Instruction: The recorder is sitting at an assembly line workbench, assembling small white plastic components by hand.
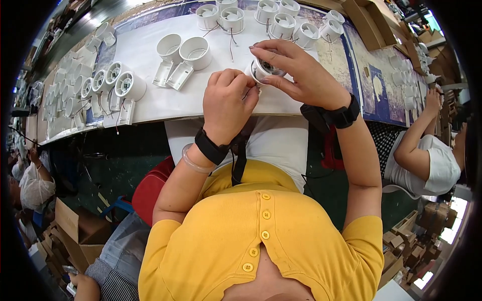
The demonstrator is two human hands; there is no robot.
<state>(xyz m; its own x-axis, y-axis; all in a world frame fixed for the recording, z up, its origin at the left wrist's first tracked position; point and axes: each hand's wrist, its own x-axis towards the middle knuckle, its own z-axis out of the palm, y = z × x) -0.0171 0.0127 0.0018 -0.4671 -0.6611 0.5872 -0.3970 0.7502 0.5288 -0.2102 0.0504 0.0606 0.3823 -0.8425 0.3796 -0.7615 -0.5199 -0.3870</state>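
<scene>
Above the white sheet, a small white round housing (pixel 254 71) with a dark inside is tilted between my hands. My right hand (pixel 304 72) grips it from the right, thumb below and fingers over the top. On its left side my left hand (pixel 227 102) is closed in a pinch at the rim; whatever its fingertips hold is hidden. Two empty white cups with flat rectangular arms, one of them a ribbed-bottom cup (pixel 196 54), lie left of the housing. Beyond it stand several white cylinders with fan blades (pixel 232 20) inside and thin wires trailing out.
At the left, several white cylinders hold circuit boards (pixel 129 86), with many plain housings (pixel 70 90) behind them. An open cardboard box (pixel 369 25) sits at the far right. A person in a white top (pixel 432 163) works on the right; a red stool (pixel 153 188) stands below the table.
</scene>
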